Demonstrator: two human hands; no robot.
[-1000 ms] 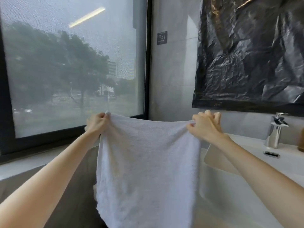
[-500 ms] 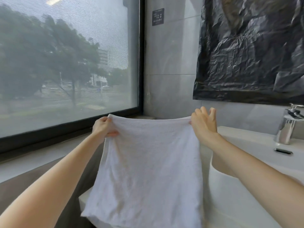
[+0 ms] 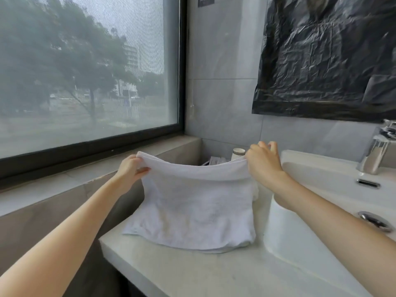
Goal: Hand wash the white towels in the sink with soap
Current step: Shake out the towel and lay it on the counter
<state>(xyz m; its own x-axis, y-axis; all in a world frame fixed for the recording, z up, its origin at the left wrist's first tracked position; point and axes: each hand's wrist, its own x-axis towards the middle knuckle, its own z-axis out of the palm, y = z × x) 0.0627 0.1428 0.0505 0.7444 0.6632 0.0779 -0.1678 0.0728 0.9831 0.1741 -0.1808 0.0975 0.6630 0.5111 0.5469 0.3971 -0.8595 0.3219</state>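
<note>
A white towel [image 3: 197,202] is stretched between my hands above the pale counter [image 3: 192,273], left of the sink. My left hand [image 3: 130,168] pinches its upper left corner and my right hand [image 3: 262,163] pinches its upper right corner. The towel's lower part lies folded on the counter. The white sink basin [image 3: 285,230] stands at the right, with its drain [image 3: 374,220] and a chrome faucet [image 3: 377,151] behind it. No soap is in sight.
A white cup [image 3: 238,153] and some small packets [image 3: 215,161] sit in the back corner behind the towel. A large window [image 3: 85,71] with a stone sill [image 3: 64,179] runs along the left. Black plastic sheeting [image 3: 330,56] covers the wall above the sink.
Both hands have lowered the towel, so its bottom half now rests on the counter instead of hanging. My view has tilted down, showing the counter and more of the sink.
</note>
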